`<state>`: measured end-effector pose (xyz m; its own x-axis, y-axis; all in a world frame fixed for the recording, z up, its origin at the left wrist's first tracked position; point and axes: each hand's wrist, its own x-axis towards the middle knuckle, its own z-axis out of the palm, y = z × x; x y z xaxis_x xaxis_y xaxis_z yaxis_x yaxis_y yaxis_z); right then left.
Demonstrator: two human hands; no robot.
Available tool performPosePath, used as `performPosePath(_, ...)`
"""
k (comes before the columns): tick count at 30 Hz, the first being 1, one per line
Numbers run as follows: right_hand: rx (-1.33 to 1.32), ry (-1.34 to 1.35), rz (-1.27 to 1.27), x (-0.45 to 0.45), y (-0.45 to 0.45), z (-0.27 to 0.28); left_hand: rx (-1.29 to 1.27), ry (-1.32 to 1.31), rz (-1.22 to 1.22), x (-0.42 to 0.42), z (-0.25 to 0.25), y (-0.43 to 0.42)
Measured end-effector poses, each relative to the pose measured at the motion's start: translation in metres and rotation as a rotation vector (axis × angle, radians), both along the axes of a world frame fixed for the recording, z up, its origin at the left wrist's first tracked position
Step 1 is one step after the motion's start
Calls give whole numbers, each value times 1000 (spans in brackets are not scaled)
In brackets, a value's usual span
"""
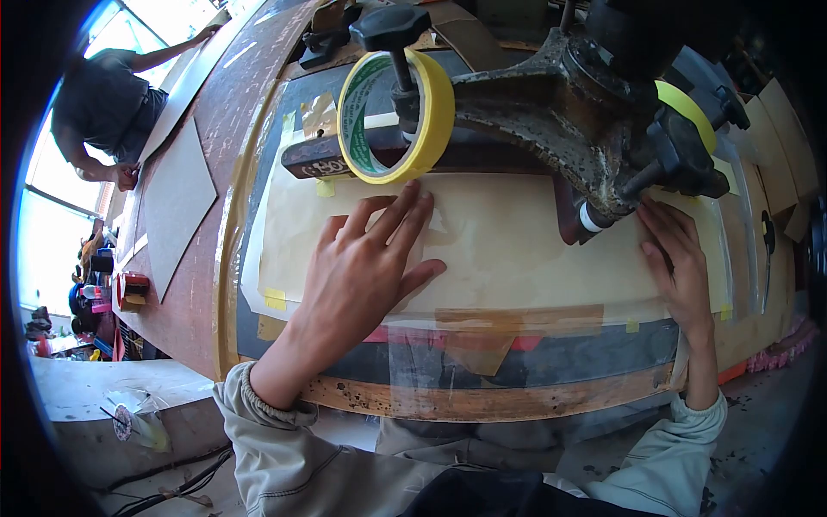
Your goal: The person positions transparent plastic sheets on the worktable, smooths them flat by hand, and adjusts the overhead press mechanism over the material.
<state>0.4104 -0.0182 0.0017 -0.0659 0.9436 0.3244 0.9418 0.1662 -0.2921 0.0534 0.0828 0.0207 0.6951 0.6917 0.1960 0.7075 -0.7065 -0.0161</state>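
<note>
My left hand [357,258] rests with spread fingers on a cream sheet [508,246], its fingertips close to a dark bar [312,158] of the metal machine. Near the sheet's right side is my right hand [687,271], fingers stretched out beside the machine's lower arm [575,211]; neither hand grips anything I can see. A roll of yellow tape [438,116] hangs around a black-knobbed screw [392,30] just above my left fingers. Yellow tape pieces [276,299] and a brown tape patch [482,336] lie along the sheet's edges.
The heavy cast-metal bracket [551,103] overhangs the sheet. Another yellow ring [689,112] sits behind a black knob [685,151]. Scissors [767,250] lie far right. At left, a person [103,103] stands by a reddish table [245,95] bearing a grey board [178,198].
</note>
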Motion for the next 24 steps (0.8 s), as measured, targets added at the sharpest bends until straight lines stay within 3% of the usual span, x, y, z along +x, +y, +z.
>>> performPosePath(24,-30,55,-18,-1,2,0,7,8,6,1,0,2)
